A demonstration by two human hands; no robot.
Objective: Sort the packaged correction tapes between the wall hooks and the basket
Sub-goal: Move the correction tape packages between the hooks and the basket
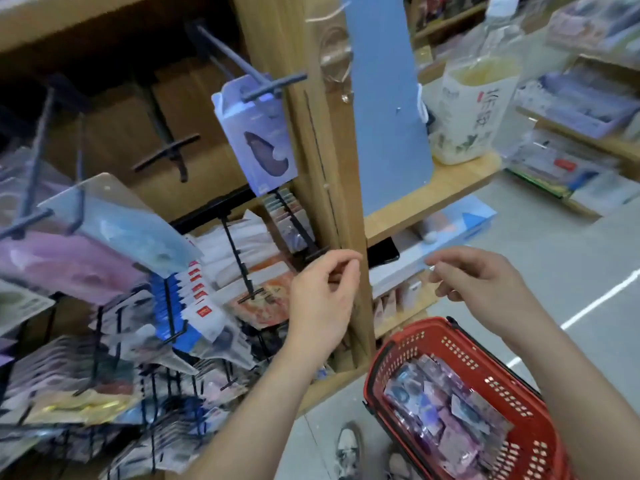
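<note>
Both hands were raised before a wooden post (332, 202), apart from each other. The left hand (322, 299) had loosely curled fingers, thumb near the fingertips, with nothing seen in it. The right hand (485, 289) was likewise slack and empty. Above the left hand, one glossy lilac pack (256, 133) hung flat on a dark metal hook (249, 67). Below the right hand stood a red perforated plastic basket (502, 386), holding a heap of shiny packs (446, 407).
</note>
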